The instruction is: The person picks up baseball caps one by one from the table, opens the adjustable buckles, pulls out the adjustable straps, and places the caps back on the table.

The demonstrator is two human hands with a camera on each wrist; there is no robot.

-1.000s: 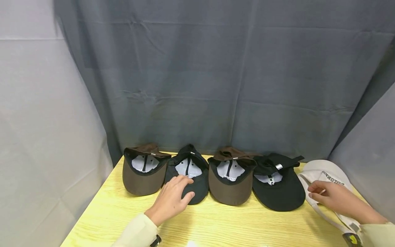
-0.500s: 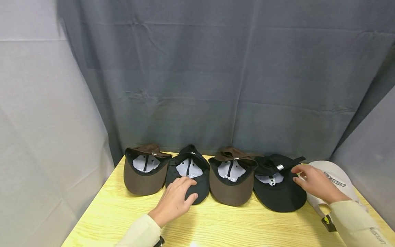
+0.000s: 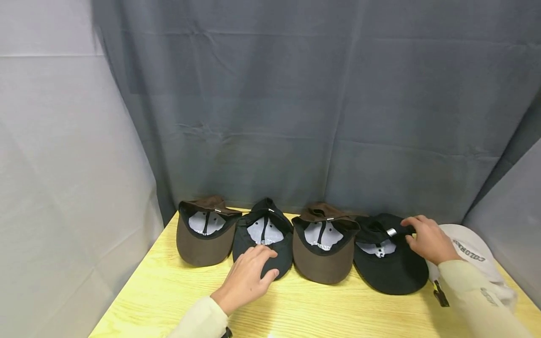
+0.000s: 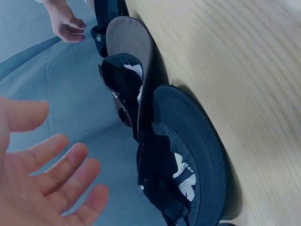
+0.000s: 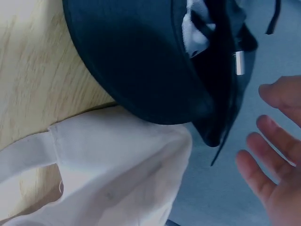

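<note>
My left hand (image 3: 248,278), fingers loosely spread, hovers over the brim of a black cap (image 3: 282,256) in the head view. That hand (image 4: 51,176) holds nothing in the left wrist view. My right hand (image 3: 430,240) is beside the back strap of another black cap (image 3: 397,270), which lies upside down with a metal buckle (image 5: 240,63). In the right wrist view its fingers (image 5: 256,176) are slightly bent and apart from that cap. A white cap (image 3: 471,246) with dark lettering lies crown up at the far right, partly hidden behind my right forearm.
Two brown caps, one at the left end (image 3: 205,249) and one mid-row (image 3: 324,267), also lie upside down with brims toward me. The row stands on a wooden table (image 3: 169,300) against a grey curtain (image 3: 270,117). White cloth (image 3: 59,188) hangs at the left side.
My right hand has moved from the white cap up and left to the right-hand black cap's strap. The white cap's strap has shifted. My left hand stays over its black cap.
</note>
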